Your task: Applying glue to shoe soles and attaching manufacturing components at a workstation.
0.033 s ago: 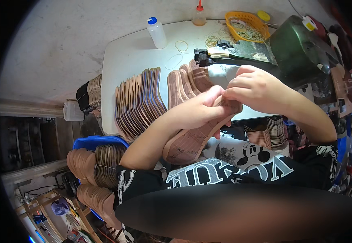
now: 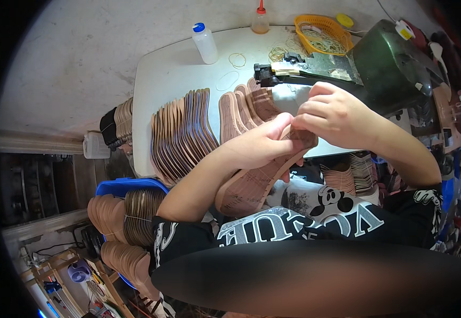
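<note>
So the person's got both hands up close together, a bit right of the middle of the frame. The left forearm slants in from the lower left, elbow bent, and the left hand (image 2: 270, 142) is wrapped around some brown-pink insoles (image 2: 244, 193). Fingers are closed on them, thumb lying along the upper end, with a couple of fingertips poking out underneath. The insoles tilt from center right down toward the lower middle, just above the black shirt (image 2: 188, 238).

Right arm comes in from the right edge area, elbow bent out wide, and the right hand (image 2: 332, 114) reaches leftward with its knuckles up. Its fingers are curled in and the tips meet the top end of the insoles, right by the left thumb. Can't tell if they're pinching anything, that bit's hidden.

Behind the left wrist a long row of shoe liners (image 2: 180, 135) stands on the white table (image 2: 169, 69), left of center. A green machine (image 2: 392, 69) sits upper right, just past the right hand, with an orange basket (image 2: 308, 43) behind it.
</note>
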The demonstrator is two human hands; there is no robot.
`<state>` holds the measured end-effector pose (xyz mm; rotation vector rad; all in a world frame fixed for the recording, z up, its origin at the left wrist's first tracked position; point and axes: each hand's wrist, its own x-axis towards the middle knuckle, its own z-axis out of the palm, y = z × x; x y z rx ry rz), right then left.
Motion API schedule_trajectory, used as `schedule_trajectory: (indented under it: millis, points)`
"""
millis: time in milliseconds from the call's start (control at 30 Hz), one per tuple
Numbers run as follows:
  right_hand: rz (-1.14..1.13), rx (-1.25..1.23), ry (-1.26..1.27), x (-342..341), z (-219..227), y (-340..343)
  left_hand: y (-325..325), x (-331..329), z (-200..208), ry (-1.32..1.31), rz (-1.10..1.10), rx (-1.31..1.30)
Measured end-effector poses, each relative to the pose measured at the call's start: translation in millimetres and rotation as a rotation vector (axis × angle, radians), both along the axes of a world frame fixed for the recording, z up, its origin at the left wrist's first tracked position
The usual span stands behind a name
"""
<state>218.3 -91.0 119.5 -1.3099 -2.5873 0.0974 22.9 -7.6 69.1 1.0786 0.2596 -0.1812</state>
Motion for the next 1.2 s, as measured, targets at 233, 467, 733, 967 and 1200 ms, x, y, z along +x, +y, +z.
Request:
schedule_trajectory:
  millis: [233,467,733,967,1200]
  points:
    - [-0.412,-0.391,0.907,1.2,-15.7,-0.8,3.1,1.2,-1.0,-0.087,0.166,-0.006]
    - [-0.469,-0.930,1.365,-8.8,-60.7,-10.6,32.1,8.5,-15.3,-0.085,0.145,0.464]
    - [-0.617,-0.855,1.996,-34.7,-92.9,15.8,119.3,13.7,13.5,0.181,0.116,1.096]
    - [-0.478,-0.778,2.277,-40.5,-95.6,50.1,182.8,72.4,28.1,0.203,-0.105,0.913]
    - [-0.623,-0.869,2.332,-19.0,-86.5,57.2,199.8,119.5,17.4,0.284,-0.268,0.761]
